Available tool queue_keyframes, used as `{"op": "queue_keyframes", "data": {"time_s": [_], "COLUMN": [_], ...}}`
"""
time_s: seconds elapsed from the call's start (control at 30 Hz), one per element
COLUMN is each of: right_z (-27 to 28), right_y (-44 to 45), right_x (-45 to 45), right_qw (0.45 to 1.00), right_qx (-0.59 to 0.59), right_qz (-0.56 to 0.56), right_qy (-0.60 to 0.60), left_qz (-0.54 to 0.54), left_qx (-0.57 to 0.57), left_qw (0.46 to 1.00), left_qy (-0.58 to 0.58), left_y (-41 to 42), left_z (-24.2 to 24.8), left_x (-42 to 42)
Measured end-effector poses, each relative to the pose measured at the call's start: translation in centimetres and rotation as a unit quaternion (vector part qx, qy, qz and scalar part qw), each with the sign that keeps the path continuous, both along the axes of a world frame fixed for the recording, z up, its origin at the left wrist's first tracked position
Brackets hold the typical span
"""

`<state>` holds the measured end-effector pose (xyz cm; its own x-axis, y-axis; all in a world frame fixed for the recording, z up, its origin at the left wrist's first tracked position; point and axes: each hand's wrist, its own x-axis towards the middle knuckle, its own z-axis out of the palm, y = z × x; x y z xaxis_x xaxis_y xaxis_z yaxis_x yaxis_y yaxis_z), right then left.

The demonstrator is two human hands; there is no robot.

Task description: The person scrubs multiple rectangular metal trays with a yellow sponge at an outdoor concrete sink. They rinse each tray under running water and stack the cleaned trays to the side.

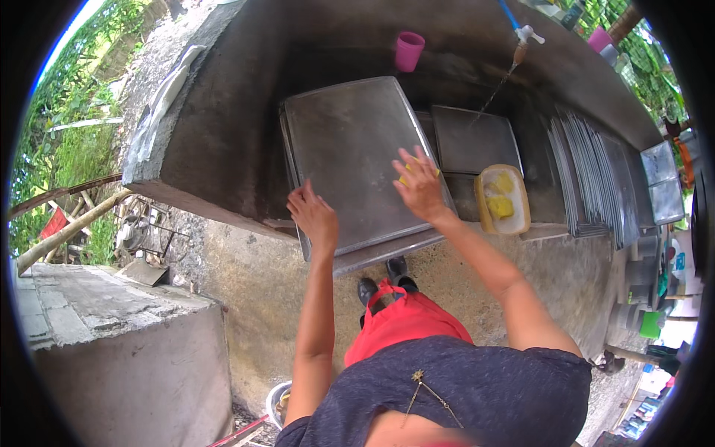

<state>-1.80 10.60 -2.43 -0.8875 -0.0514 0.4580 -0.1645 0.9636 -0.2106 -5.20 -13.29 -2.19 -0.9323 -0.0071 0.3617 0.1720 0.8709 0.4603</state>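
Observation:
A large metal baking tray point(357, 162) lies on top of at least one other tray across the concrete sink. My right hand point(419, 184) presses a yellow sponge point(403, 180) against the tray's right part; the palm hides most of the sponge. My left hand point(314, 215) is at the tray's left edge, fingers bent, with nothing visible in it; whether it touches the tray I cannot tell. To the right, a yellowish plastic tub point(481, 204) holds whitish suds and yellow sponge pieces point(500, 207).
Water runs from a tap point(525, 34) onto a smaller metal tray point(475, 139) in the basin. A pink plastic cup point(410, 51) stands at the back. Several metal trays point(592, 173) stand on edge at the right. The concrete rim point(139, 162) borders the left.

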Motion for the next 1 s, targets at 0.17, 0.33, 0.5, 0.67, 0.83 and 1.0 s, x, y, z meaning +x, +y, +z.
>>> {"op": "queue_keyframes", "data": {"time_s": [0.17, 0.33, 0.5, 0.67, 0.83, 1.0], "right_z": [-4.5, -4.3, -1.7, -6.9, -11.7, -6.3], "right_y": [2.2, -5.3, 2.4, 2.5, 5.4, -3.0], "right_x": [-10.0, -14.9, -19.1, -28.8, -26.6, -31.5], "right_qw": [0.997, 0.976, 0.985, 0.998, 0.997, 0.995], "right_qx": [0.003, -0.100, -0.004, -0.058, -0.017, -0.082], "right_qz": [-0.031, 0.174, -0.074, 0.008, -0.010, 0.011], "right_qy": [-0.072, -0.087, -0.153, -0.007, -0.077, -0.057], "left_qz": [0.120, 0.122, 0.100, 0.094, 0.085, 0.068], "left_qx": [-0.122, -0.136, -0.137, -0.141, -0.153, -0.126], "left_qw": [0.982, 0.982, 0.983, 0.984, 0.983, 0.987], "left_qy": [-0.076, -0.055, -0.067, -0.059, -0.055, -0.075], "left_y": [0.5, 0.9, 1.1, 1.4, 1.0, 1.0], "left_z": [-3.8, -4.9, -3.9, -4.2, -4.2, -3.9], "left_x": [-4.6, -4.2, -4.8, -5.1, -5.2, -5.4]}}
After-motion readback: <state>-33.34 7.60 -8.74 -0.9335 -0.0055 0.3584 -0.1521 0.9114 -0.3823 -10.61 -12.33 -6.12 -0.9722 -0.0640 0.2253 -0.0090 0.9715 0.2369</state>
